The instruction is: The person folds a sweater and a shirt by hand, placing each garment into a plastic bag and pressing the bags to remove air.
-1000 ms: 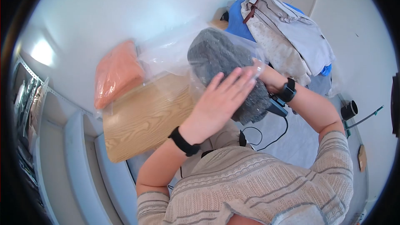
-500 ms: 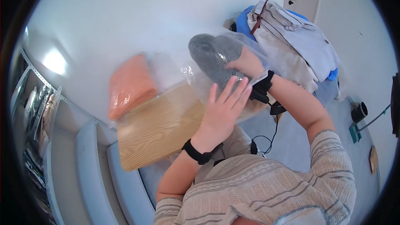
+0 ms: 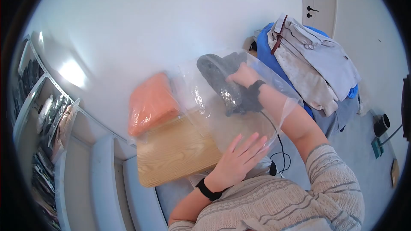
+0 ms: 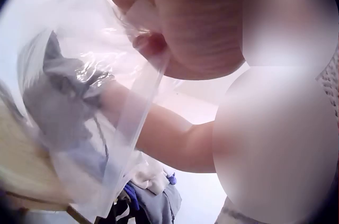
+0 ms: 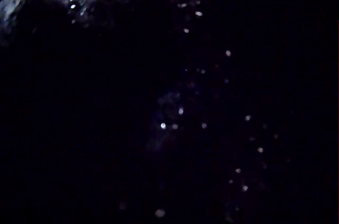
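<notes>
A dark grey, sparkly cloth garment (image 3: 214,75) lies inside a large clear plastic bag (image 3: 248,130) above the table. My right hand (image 3: 245,76) reaches in through the bag's mouth and grips the garment, thumb on top and the other fingers hidden by cloth. At the near edge of the mouth, my left hand (image 3: 239,160) has its fingers fairly straight. In the left wrist view, its thumb (image 4: 151,44) pinches the film by the stiff edge strip. Dark glittering cloth (image 5: 90,7) fills most of the right wrist view.
An orange bundle (image 3: 154,105) in clear plastic sits on the wooden table (image 3: 175,154). Clothes (image 3: 317,55) are heaped at the back right. Pale shelves (image 3: 102,167) and packaged garments (image 3: 49,117) stand left. A black cable (image 3: 281,145) hangs beyond the table's right side.
My right hand has pushed deeper into the bag, its wrist now inside, carrying the garment away from my body. The bag's mouth is drawn wider, and my left hand sits farther from the garment.
</notes>
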Tool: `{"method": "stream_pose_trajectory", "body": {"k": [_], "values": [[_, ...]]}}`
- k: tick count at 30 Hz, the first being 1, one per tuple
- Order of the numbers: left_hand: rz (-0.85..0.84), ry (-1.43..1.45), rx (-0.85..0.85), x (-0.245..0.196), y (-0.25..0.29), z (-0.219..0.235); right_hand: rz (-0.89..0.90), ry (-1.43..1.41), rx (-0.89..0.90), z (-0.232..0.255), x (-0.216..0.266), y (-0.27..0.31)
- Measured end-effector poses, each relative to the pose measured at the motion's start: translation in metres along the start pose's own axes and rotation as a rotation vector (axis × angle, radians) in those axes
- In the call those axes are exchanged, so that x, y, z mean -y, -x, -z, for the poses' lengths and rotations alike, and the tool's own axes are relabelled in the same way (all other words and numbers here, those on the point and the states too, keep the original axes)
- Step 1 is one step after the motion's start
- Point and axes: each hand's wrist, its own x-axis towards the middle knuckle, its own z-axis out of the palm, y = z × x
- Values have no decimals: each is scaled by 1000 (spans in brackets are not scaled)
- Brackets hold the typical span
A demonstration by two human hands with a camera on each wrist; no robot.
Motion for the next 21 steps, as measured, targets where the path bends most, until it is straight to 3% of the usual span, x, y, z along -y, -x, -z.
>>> {"method": "stream_pose_trajectory", "body": {"k": [5, 10, 13, 15, 16, 18, 19, 21], "values": [[93, -64, 12, 6, 17, -15, -23, 13, 7, -25, -21, -16], [201, 85, 115, 5, 9, -23, -14, 46, 71, -29, -34, -27], [130, 174, 94, 3, 1, -29, 9, 166, 86, -14, -28, -40], [117, 241, 60, -1, -13, -40, 381, 247, 317, -3, -31, -56], [97, 298, 29, -5, -21, -47, 369, 251, 336, -2, -31, -62], [196, 469, -57, -17, -37, -60, 42, 360, 161, 0, -13, -61], [284, 616, -153, -20, -42, -63, 29, 359, 170, 0, -5, -52], [356, 802, -158, -20, -40, -66, -44, 472, 190, 8, 7, -33]]}}
